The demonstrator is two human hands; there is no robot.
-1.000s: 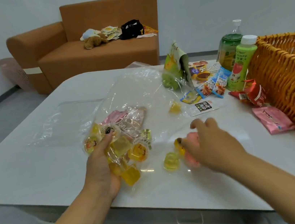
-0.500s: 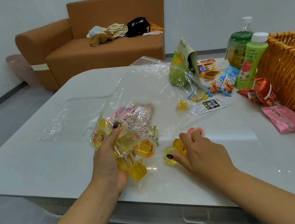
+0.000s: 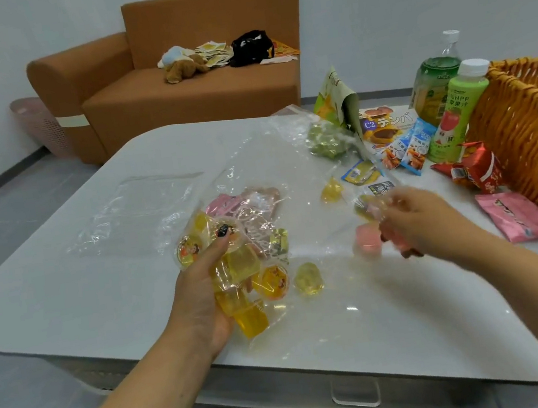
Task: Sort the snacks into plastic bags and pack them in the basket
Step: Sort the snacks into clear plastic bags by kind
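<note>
Bagging step: left hand [image 3: 204, 292] grips the jelly-filled plastic bag [image 3: 231, 243] on the bench [image 3: 64, 284], the blurred right hand [image 3: 415, 221] pinches pink jelly cups [image 3: 367, 240]; next, insert them into the bag mouth.

Left hand [image 3: 203, 289] curled in a grip; right hand [image 3: 415, 221] raised, blurred, fingers bent.

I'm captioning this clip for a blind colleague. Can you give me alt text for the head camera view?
At a white table, a person's left hand grips a clear plastic bag of yellow jelly cups while the blurred right hand holds pink jelly cups. Snack packets and two bottles lie beside a wicker basket on the right; an orange sofa stands behind.
</note>
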